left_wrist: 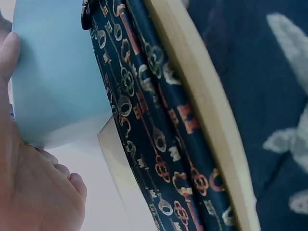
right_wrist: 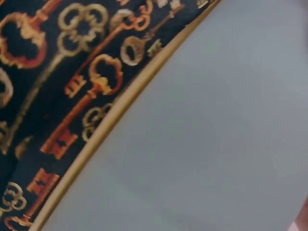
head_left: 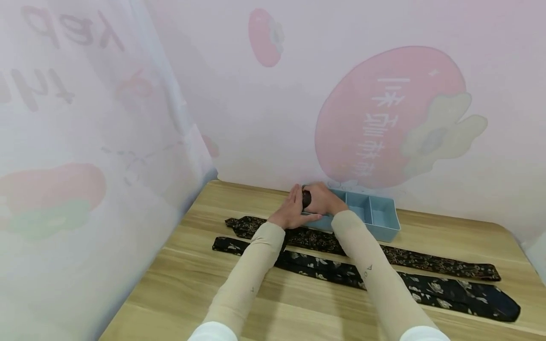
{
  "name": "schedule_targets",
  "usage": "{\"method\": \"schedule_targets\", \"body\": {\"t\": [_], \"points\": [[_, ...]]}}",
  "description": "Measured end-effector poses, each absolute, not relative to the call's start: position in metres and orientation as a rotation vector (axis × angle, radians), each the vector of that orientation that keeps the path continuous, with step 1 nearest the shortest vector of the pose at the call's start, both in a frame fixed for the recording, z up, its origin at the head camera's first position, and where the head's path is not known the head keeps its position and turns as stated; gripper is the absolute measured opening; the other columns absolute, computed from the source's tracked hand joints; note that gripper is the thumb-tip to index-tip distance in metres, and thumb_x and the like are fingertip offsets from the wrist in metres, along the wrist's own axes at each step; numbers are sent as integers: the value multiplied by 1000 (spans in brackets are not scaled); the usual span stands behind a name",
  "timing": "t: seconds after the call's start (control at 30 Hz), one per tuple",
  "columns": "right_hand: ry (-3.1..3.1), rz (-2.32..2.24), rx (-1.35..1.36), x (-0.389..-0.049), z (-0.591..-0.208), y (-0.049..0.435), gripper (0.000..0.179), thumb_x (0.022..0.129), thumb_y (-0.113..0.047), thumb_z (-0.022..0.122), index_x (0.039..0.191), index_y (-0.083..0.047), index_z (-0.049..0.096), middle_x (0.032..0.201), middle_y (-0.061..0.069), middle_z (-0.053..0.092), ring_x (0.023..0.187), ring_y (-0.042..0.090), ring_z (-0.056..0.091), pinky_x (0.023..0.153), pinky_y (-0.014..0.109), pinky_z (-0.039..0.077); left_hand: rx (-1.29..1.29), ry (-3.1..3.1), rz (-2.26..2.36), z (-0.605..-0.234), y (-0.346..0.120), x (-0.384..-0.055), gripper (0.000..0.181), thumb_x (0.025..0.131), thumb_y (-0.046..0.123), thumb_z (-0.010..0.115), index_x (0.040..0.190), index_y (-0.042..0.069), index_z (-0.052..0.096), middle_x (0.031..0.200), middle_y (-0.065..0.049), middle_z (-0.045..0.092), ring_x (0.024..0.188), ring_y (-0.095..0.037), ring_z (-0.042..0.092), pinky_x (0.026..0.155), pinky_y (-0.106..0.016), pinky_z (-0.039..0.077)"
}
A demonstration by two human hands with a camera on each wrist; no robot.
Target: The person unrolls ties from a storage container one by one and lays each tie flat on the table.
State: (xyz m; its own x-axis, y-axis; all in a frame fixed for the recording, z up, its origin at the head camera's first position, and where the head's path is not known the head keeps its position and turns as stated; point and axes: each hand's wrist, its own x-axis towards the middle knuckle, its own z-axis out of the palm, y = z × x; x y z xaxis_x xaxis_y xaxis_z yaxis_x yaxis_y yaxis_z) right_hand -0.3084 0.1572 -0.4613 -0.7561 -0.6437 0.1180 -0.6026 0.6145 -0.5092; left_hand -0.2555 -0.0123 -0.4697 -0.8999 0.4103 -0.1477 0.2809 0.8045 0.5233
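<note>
A pale blue divided box (head_left: 386, 233) stands near the wall on the wooden table. At its left end, my right hand (head_left: 322, 199) grips a small dark rounded bundle (head_left: 306, 199), which looks like a rolled necktie. My left hand (head_left: 293, 210) lies against that end with fingers fairly straight and thumb stretched along the box's front. The left wrist view shows this hand (left_wrist: 41, 192) beside the box wall (left_wrist: 60, 72). A black necktie with a key print (head_left: 443, 264) lies in front of the box. Nearer to me is a black necktie with pale flowers (head_left: 439, 289).
Both neckties stretch lengthwise across the wooden table (head_left: 179, 279), passing beneath my forearms. A wall covering with printed strawberries (head_left: 341, 142) rises right behind the box. Another printed sheet (head_left: 85, 199) hangs along the table's left side.
</note>
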Motion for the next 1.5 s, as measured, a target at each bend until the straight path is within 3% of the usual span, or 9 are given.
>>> {"method": "schedule_targets", "body": {"t": [0.27,0.77,1.07,1.3,1.5], "points": [[2805,-932,-996,-313,-467,168,20,86,-24,83,100,-12,75,86,3,71,71,12,62,68,31,54,534,2707,754,-479,-7,-267,118,98,70,58,167,14,-21,177,-7,-21,166,-23,-12,136,-46,13],[2838,-1121,-907,-310,-474,185,26,82,-25,85,103,-14,75,95,5,73,80,15,66,77,37,58,546,2677,759,-479,2,-271,116,99,65,59,167,11,-18,178,-9,-18,167,-27,-9,136,-48,16],[2762,-1454,-689,-309,-455,196,48,87,-20,84,130,-6,70,122,16,71,104,30,72,91,48,62,561,2684,698,-472,6,-275,115,99,69,55,168,10,-14,178,-8,-18,167,-24,-9,136,-45,16],[2834,-1465,-635,-312,-417,200,39,87,-16,81,122,-2,70,110,17,72,88,27,71,77,38,62,570,2699,608,-469,7,-282,114,99,71,54,168,7,-10,178,-10,-18,167,-25,-7,135,-44,19],[2936,-1352,-598,-305,-372,199,48,86,-21,80,127,-1,68,105,14,72,73,23,65,66,33,56,570,2727,508,-470,4,-292,116,99,75,51,168,8,-13,177,-11,-18,167,-27,-9,136,-45,16]]}}
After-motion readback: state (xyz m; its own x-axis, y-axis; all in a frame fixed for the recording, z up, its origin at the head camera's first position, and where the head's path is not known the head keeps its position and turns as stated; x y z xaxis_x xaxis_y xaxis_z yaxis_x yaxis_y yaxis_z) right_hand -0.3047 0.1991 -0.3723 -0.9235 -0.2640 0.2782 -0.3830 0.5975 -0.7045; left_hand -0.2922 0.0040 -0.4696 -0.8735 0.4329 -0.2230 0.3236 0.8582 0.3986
